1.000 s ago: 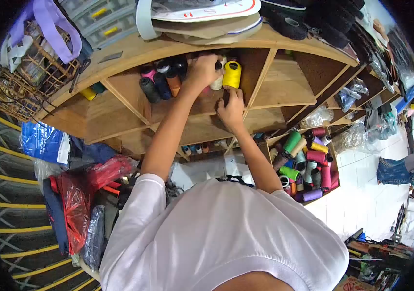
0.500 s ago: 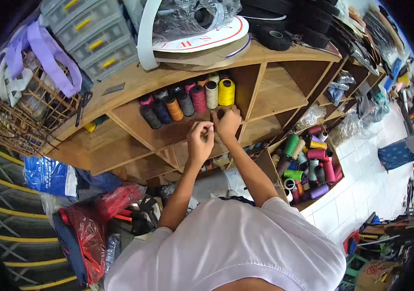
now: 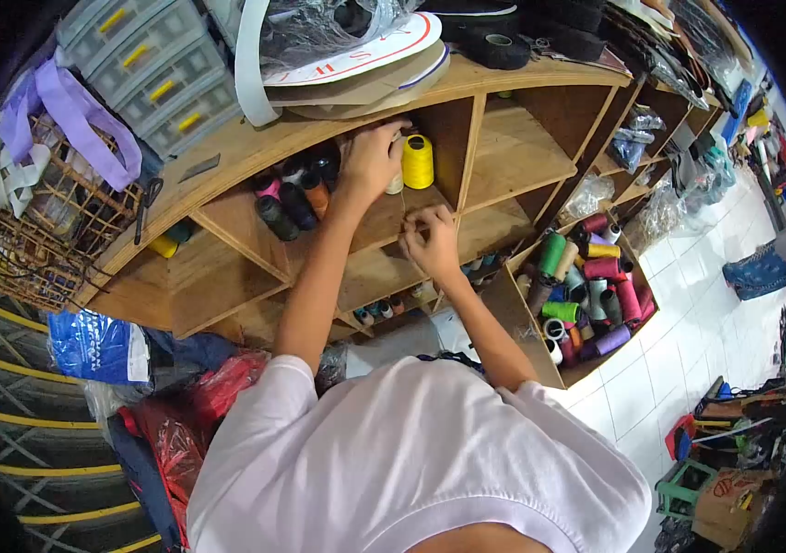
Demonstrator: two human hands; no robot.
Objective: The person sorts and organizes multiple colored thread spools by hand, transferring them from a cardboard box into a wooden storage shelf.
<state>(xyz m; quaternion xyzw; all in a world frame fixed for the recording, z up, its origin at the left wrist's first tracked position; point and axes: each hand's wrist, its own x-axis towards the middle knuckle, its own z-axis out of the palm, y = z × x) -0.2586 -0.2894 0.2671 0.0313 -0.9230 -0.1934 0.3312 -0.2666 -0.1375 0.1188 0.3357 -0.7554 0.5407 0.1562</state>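
My left hand (image 3: 372, 164) reaches into the shelf compartment, its fingers curled around the upper part of a cream spool of thread (image 3: 395, 184). Most of that spool is hidden behind the hand. To its right stands a yellow spool of thread (image 3: 418, 164), upright and apart from my fingers. My right hand (image 3: 432, 241) is just in front, at the compartment's front edge, fingertips pinched together. A faint thread seems to run from the cream spool down to this pinch. Left of my left hand are an orange spool (image 3: 316, 195) and several dark spools (image 3: 297, 206).
A wooden shelf (image 3: 522, 157) with divided compartments spans the front. A box of mixed thread spools (image 3: 540, 350) sits at the right. On top are plastic drawers (image 3: 149, 88) and a white reel (image 3: 365, 74). A wicker basket (image 3: 52, 230) hangs at the left.
My left hand has moved away from my right hand, up and into the compartment onto the cream spool. My right hand has lowered slightly, away from the yellow spool. The view has shifted a little.
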